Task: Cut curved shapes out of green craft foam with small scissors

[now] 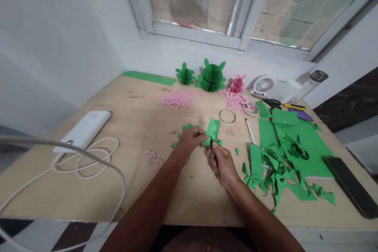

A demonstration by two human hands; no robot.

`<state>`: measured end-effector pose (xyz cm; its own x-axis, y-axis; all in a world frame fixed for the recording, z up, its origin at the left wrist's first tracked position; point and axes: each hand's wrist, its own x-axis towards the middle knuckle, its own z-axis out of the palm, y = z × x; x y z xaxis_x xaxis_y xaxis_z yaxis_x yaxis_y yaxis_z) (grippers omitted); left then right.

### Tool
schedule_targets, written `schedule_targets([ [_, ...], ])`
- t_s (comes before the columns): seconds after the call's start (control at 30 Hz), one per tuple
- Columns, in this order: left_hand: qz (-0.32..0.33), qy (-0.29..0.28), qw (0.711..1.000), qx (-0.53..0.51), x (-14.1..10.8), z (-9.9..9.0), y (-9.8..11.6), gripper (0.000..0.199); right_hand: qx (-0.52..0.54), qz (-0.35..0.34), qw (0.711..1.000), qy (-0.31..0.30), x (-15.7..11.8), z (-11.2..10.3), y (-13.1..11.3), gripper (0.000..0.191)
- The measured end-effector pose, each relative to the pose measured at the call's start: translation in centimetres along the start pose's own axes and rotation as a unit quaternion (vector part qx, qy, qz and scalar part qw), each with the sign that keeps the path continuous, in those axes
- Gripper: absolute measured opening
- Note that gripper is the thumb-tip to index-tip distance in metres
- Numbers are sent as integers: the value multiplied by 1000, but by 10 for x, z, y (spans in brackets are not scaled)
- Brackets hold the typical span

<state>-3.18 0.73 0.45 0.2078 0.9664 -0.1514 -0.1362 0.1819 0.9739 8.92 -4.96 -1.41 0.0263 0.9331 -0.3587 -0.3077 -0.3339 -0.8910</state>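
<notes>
Near the middle of the table, my left hand (190,141) pinches the edge of a folded green paper piece (213,128). My right hand (223,162) is closed around a slim dark tool (214,152), whose tip meets the lower part of that paper. Whether the tool is a pair of scissors or a knife is unclear, since the fingers hide much of it. Small green paper cutouts (189,126) lie partly behind my left hand. Right of my right hand is a small green scrap (237,151).
Green sheets (317,145) and cut scraps (274,183) cover the right side, beside a black phone (351,187). Pink cutouts (177,99) and honeycomb paper figures (211,76) stand toward the window. At left are a white box-shaped device (85,130) and a looped cable (99,157).
</notes>
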Motion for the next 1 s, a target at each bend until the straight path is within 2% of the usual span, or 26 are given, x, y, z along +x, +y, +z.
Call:
schedule_targets([
  [0.2,-6,-4,1000,21,7,-5,-7,17,-9,5,1000,-9,1,-1,0,49],
  [0.4,-4,-34,998,48,3,-7,0,18,-14,3,1000,-15,1,-1,0,49],
  [0.77,-8,-37,998,45,-1,-9,8,15,-27,1,999,-18,1,-1,0,50],
  [1.0,-8,-37,999,38,6,-7,-4,18,-18,-2,1000,-4,1,-1,-2,49],
])
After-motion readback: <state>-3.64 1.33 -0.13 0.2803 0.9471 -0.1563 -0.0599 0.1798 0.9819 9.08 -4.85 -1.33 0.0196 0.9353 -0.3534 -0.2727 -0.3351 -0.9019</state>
